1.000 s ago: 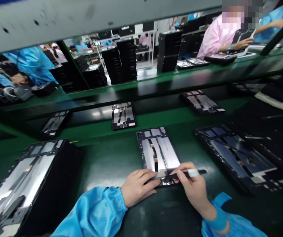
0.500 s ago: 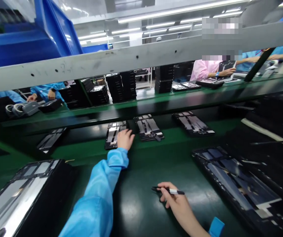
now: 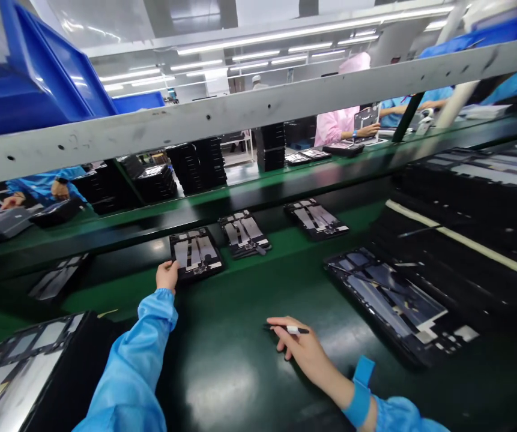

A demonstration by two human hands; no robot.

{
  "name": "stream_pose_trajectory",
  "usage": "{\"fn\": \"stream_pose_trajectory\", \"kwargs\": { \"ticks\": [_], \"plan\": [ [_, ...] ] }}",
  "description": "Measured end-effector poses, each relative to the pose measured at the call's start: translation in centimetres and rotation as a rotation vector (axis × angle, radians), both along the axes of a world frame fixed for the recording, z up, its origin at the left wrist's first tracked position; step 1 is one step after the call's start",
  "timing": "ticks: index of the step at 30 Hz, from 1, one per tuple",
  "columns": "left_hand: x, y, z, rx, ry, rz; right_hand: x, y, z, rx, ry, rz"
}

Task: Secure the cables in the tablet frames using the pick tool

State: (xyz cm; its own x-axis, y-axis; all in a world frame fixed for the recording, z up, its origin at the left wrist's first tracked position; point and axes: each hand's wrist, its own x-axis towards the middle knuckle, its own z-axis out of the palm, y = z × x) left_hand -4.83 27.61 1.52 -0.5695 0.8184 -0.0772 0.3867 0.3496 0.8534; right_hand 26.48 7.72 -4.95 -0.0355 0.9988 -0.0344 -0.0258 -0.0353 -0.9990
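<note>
The left hand (image 3: 167,276) is at the far side of the green worktop (image 3: 222,360), with the arm stretched out. It is closed on the left long edge of a flat panel (image 3: 196,252), which shows its silver and black insides. The panel lies at about 2 o'clock from that hand. Its long side runs almost from 12 to 6 o'clock, leaning a bit toward 11 and 5. The hand hides part of the edge, so I can't be sure if the panel lies flat or is lifted a little.

The right hand (image 3: 302,348) is much farther from this panel, which is between 10 and 11 o'clock from it. Its thumb and fingers pinch a thin black and white stick (image 3: 293,329), and the tip points to 9 o'clock, over the worktop.

A second panel (image 3: 244,234) is just beside the first, between 2 and 3 o'clock from it. A third panel (image 3: 316,219) is farther along the same way. A dark panel (image 3: 393,303) is at 2 o'clock from the right hand. A thick black pile (image 3: 24,360) is at 8 o'clock from the left hand.
</note>
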Motion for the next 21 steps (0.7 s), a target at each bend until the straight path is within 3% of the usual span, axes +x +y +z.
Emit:
{"fn": "stream_pose_trajectory", "kwargs": {
  "ticks": [3,6,9,11,16,19,21],
  "plan": [
    [0.2,-4.6,0.0,0.053,-0.141,-0.004,0.4,0.1,0.2,-0.057,0.055,-0.018],
    [0.5,-11.4,-0.9,0.070,-0.266,-0.067,0.8,0.2,0.5,-0.085,0.069,-0.053],
    [2.6,-18.0,-2.5,0.052,-0.358,-0.184,1.1,0.2,0.6,-0.060,0.041,-0.093],
    [4.4,-21.0,-3.3,0.039,-0.383,-0.276,1.3,0.0,0.6,-0.024,-0.007,-0.096],
    [6.2,-23.8,-3.2,-0.017,-0.343,-0.551,2.5,-0.1,0.2,0.036,-0.109,-0.127],
    [5.4,-25.0,-2.8,-0.060,-0.088,-0.846,3.0,0.1,0.0,0.019,-0.105,-0.154],
    [5.3,-25.8,-3.1,-0.030,0.109,-0.952,3.0,0.2,-0.1,0.005,-0.110,-0.171]
  ]
}}
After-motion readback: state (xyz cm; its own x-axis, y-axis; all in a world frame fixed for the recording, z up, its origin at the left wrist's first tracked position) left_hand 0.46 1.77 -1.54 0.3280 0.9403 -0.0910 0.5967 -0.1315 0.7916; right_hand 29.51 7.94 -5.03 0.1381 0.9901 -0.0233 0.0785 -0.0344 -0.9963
